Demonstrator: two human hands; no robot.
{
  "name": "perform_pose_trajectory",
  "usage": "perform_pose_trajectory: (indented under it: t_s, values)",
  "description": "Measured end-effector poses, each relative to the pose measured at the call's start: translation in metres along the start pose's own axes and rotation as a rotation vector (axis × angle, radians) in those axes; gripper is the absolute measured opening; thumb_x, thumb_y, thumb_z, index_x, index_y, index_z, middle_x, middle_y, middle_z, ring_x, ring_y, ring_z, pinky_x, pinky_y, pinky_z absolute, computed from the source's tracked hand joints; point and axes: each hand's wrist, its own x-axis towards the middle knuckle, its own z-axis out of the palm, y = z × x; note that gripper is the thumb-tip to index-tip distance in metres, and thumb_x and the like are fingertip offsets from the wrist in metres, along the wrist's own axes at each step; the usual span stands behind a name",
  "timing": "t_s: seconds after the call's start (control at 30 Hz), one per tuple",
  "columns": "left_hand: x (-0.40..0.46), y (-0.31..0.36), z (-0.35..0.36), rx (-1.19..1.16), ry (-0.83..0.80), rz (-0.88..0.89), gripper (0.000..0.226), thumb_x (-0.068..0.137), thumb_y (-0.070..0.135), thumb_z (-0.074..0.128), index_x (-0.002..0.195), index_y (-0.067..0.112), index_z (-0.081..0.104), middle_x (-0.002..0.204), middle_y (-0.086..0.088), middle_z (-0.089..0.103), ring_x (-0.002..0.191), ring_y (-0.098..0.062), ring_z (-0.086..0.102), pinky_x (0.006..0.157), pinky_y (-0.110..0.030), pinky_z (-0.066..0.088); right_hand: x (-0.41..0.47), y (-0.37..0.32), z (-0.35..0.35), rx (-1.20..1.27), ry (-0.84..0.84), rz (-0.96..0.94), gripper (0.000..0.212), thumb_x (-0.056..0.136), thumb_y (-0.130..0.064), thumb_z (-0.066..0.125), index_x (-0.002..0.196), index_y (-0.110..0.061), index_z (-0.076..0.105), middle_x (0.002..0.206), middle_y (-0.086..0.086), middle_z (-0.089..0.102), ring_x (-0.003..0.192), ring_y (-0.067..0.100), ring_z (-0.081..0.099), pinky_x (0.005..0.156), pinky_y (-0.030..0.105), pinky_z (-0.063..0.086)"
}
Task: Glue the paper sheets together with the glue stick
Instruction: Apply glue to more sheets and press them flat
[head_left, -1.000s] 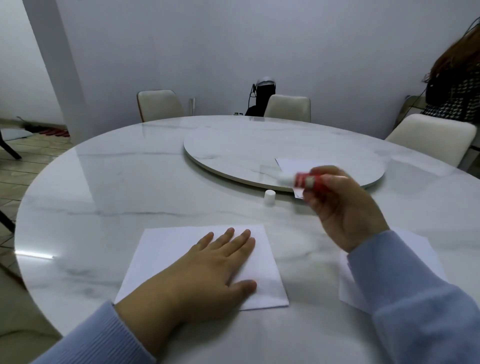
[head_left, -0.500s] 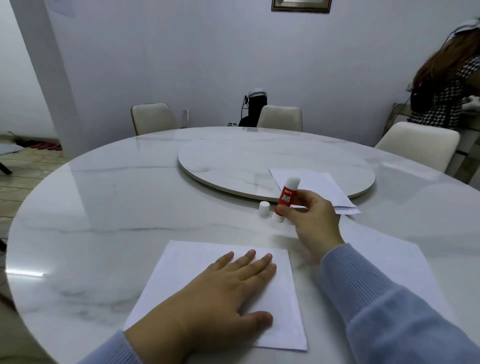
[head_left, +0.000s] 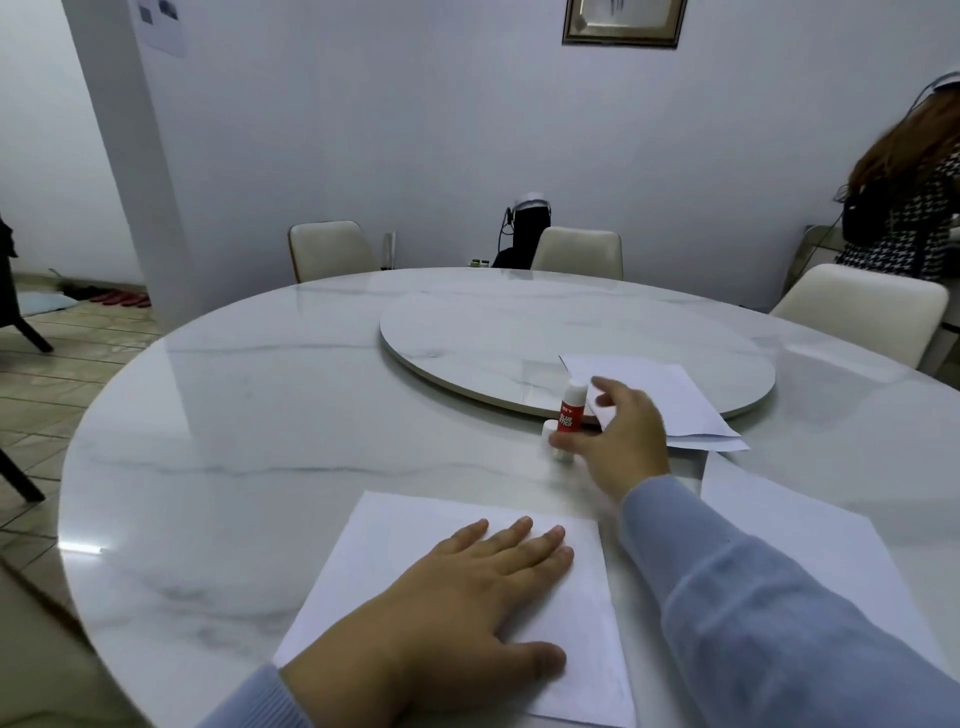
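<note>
White paper sheet (head_left: 467, 587) lies under the flat, spread left hand (head_left: 447, 613); right hand (head_left: 618, 441), fingers loose, flanks the upright glue stick (head_left: 571, 408).

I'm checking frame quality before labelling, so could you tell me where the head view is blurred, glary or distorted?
Head view: the right hand by the upright red-and-white glue stick is motion-blurred; the left hand flat on the white paper sheet is sharper; the glossy white marble table mirrors the wall; wide-angle distortion bows the table rim.

The left hand (head_left: 467, 613) lies flat on a paper sheet (head_left: 395, 551) on the table (head_left: 249, 415). Beyond that sheet, the glue stick (head_left: 571, 410) stands upright, with the right hand (head_left: 621, 441) spread loosely beside it.
</note>
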Motion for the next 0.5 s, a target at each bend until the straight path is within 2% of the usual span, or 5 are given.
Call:
perform_pose_trajectory:
  t_s: [0.13, 0.2, 0.27, 0.33, 0.5]
  values:
    - [-0.001, 0.000, -0.001, 0.001, -0.021, -0.011, 0.070, 0.090, 0.055, 0.036, 0.144, 0.048, -0.008, 0.151, 0.033, -0.017, 0.136, 0.014, -0.022, 0.115, -0.023, -0.013, 0.018, 0.008, -0.075, -0.042, 0.101, -0.089, 0.044, 0.072, -0.021, 0.080, 0.111, -0.016, 0.063, 0.107, 0.006, 0.059, 0.095, 0.021, 0.051, 0.084, 0.032, 0.041]
    - [0.001, 0.002, -0.001, 0.022, -0.046, -0.021, 0.070, 0.091, 0.055, 0.034, 0.145, 0.047, -0.010, 0.151, 0.031, -0.019, 0.137, 0.011, -0.023, 0.115, -0.023, -0.014, 0.025, 0.024, -0.128, -0.293, -0.219, 0.058, 0.042, 0.072, -0.017, 0.080, 0.110, -0.021, 0.063, 0.118, 0.007, 0.063, 0.099, 0.021, 0.056, 0.083, 0.030, 0.042]
    - [0.005, 0.006, -0.004, 0.026, -0.090, -0.037, 0.070, 0.092, 0.055, 0.033, 0.145, 0.046, -0.011, 0.149, 0.031, -0.022, 0.135, 0.010, -0.025, 0.115, -0.024, -0.015, 0.016, 0.043, -0.168, -0.701, -0.568, 0.251, 0.066, 0.069, -0.029, 0.081, 0.128, -0.032, 0.052, 0.139, 0.001, 0.050, 0.121, 0.019, 0.051, 0.097, 0.030, 0.039]
    - [0.010, 0.008, -0.008, 0.009, -0.143, -0.053, 0.070, 0.092, 0.053, 0.035, 0.145, 0.045, -0.011, 0.143, 0.033, -0.025, 0.129, 0.012, -0.027, 0.113, -0.023, -0.017, 0.001, 0.058, -0.188, -0.954, -0.705, 0.279, 0.087, 0.071, -0.043, 0.077, 0.144, -0.037, 0.031, 0.148, -0.005, 0.039, 0.132, 0.015, 0.041, 0.107, 0.027, 0.030]
    - [0.023, 0.013, -0.010, -0.006, -0.149, -0.047, 0.073, 0.091, 0.053, 0.040, 0.147, 0.042, -0.006, 0.152, 0.028, -0.016, 0.137, 0.009, -0.021, 0.111, -0.020, -0.015, -0.018, 0.077, -0.208, -0.780, -0.557, 0.188, 0.084, 0.067, -0.037, 0.080, 0.137, -0.045, 0.034, 0.117, -0.007, 0.052, 0.106, 0.013, 0.048, 0.101, 0.028, 0.035]
